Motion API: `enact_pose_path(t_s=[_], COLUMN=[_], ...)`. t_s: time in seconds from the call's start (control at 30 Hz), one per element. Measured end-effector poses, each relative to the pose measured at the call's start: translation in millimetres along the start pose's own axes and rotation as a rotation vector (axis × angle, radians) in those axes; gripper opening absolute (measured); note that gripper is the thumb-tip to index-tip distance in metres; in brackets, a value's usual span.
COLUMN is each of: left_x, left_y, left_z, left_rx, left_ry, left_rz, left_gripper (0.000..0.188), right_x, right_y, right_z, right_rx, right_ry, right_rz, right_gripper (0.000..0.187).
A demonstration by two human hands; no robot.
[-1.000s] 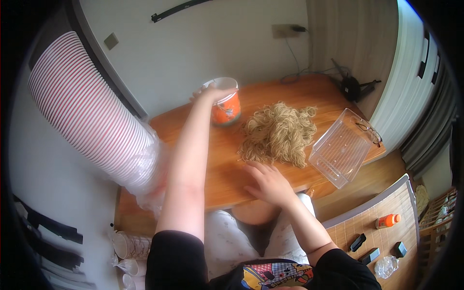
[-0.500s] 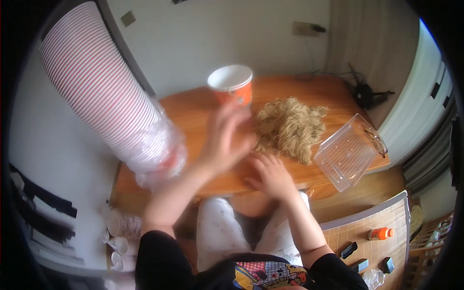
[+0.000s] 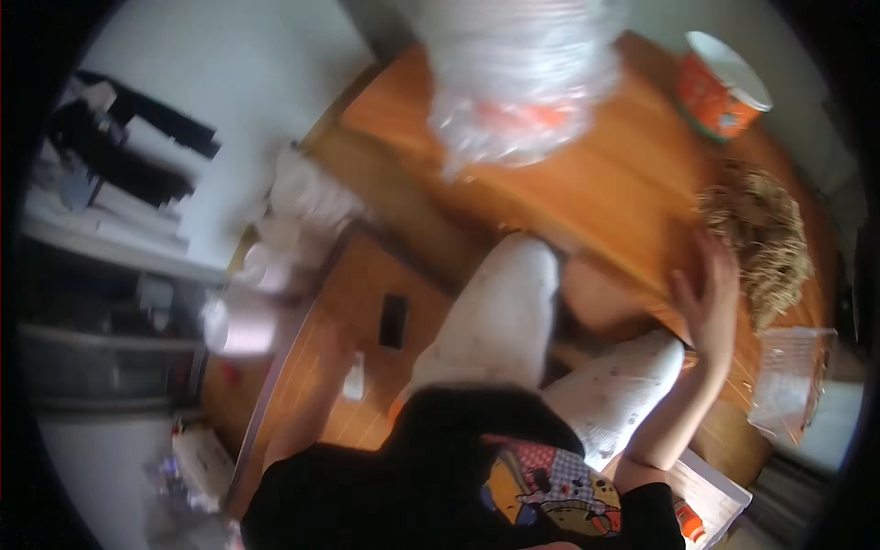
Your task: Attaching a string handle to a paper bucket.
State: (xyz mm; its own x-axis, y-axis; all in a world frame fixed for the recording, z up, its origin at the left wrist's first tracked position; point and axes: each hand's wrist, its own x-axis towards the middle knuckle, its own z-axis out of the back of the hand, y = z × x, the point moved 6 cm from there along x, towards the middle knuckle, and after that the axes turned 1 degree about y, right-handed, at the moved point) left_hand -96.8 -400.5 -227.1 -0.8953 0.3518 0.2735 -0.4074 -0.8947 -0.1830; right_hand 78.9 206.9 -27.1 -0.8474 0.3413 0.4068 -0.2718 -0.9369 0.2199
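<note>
Right hand (image 3: 710, 302) lies flat, fingers spread, on the glossy wooden table (image 3: 587, 183), touching the tangled straw-coloured fibre pile (image 3: 761, 238) at 3 o'clock. Left hand out of view. Orange paper cup (image 3: 724, 82) stands at 1 o'clock; crinkled clear plastic-wrapped cup stack (image 3: 518, 82) looms at 12.

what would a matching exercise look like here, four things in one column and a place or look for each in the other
Things
1. paper cup
2. pile of straw-like fibres
3. clear plastic container
4. black phone-like slab

Descriptions
a. see-through, near the right edge of the wooden table
b. orange with a white rim, at the table's far end
c. dark and flat, down on the wooden floor
d. tan and tangled, beside the right hand

Pairs: 1-b, 2-d, 3-a, 4-c
</note>
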Motion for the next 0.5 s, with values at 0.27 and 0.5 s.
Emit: enact_pose_path(t_s=[0.27,0.5], left_x=[-28,226], left_y=[88,-206], left_z=[1,219], left_rx=[0.038,0.010], left_ry=[-0.165,-0.921], left_rz=[0.195,-0.848], left_gripper=[0.050,0.057], right_x=[1,3], right_y=[-9,-1], right_z=[-6,2], right_rx=[-0.073,-0.024], right_ry=[0.008,-0.005], right_rz=[-0.001,-0.096], right_gripper=[0.050,0.059])
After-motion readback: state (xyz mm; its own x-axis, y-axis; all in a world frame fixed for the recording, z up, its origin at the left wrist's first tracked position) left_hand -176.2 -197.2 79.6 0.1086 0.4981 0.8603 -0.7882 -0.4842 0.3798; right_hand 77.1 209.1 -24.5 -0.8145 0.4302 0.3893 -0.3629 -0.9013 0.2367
